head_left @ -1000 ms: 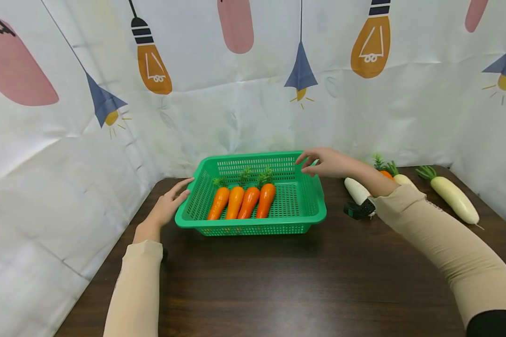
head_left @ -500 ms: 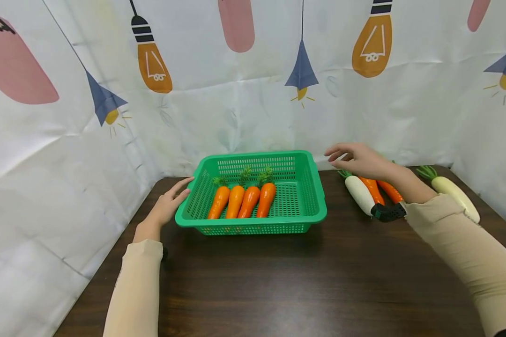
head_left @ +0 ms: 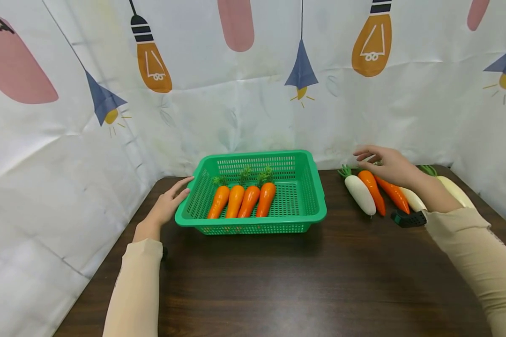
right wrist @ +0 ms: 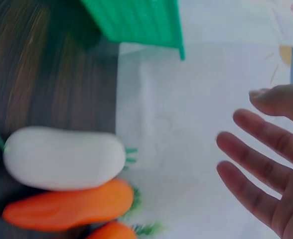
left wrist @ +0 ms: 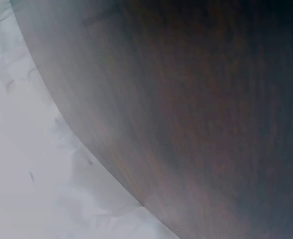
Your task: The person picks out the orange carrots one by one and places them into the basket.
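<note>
A green plastic basket (head_left: 253, 223) stands on the dark table, with several orange carrots (head_left: 266, 199) lying side by side in it, leafy tops toward the back. My left hand (head_left: 165, 207) is at the basket's left rim, fingers extended and touching or nearly touching it. My right hand (head_left: 388, 164) hovers over the vegetables at the right, holding nothing; its fingers are spread in the right wrist view. Below it lie a white radish (head_left: 360, 195), an orange carrot (head_left: 373, 192), another carrot (head_left: 392, 193) and a pale radish (head_left: 414, 199) partly hidden by the forearm.
Another long pale radish (head_left: 455, 191) lies farther right, partly behind the right arm. A white printed cloth (head_left: 253, 117) hangs behind and beside the table. The dark wooden table (head_left: 278, 281) stretches in front of the basket. The left wrist view mostly shows tabletop and cloth.
My right hand has moved right, from over the basket's right rim to above the vegetables, uncovering the white radish and carrots. The left hand and basket have stayed in place.
</note>
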Available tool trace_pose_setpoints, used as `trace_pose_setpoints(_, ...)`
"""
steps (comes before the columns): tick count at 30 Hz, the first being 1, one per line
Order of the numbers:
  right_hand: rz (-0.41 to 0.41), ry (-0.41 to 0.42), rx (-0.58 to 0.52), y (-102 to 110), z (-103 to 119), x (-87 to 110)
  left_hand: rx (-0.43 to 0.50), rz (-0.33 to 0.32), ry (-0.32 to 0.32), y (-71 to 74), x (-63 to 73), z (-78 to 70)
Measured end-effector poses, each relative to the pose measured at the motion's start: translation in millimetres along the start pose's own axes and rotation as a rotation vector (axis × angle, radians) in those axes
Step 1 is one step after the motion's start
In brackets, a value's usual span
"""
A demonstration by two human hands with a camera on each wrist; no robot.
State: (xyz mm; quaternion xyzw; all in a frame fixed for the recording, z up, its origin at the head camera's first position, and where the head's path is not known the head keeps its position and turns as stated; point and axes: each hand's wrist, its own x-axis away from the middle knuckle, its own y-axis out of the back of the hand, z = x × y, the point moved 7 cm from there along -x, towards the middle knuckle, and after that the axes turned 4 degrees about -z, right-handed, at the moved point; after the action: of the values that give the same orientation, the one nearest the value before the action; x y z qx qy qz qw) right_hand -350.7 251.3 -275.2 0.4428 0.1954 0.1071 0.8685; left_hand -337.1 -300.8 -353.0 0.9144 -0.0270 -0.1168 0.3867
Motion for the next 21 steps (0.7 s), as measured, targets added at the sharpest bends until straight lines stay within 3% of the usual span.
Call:
trace_pose_setpoints(9,-0.01,-0.078,0.081,-5,-43,11.4,-0.007,-0.001,0.003,-0.3,0.0,0.2)
trace_pose_setpoints(21,0.067,-0.3,0.054,-30,-86,23.2,-0.009,0.0,-0.004,-0.5,1.6,2.1)
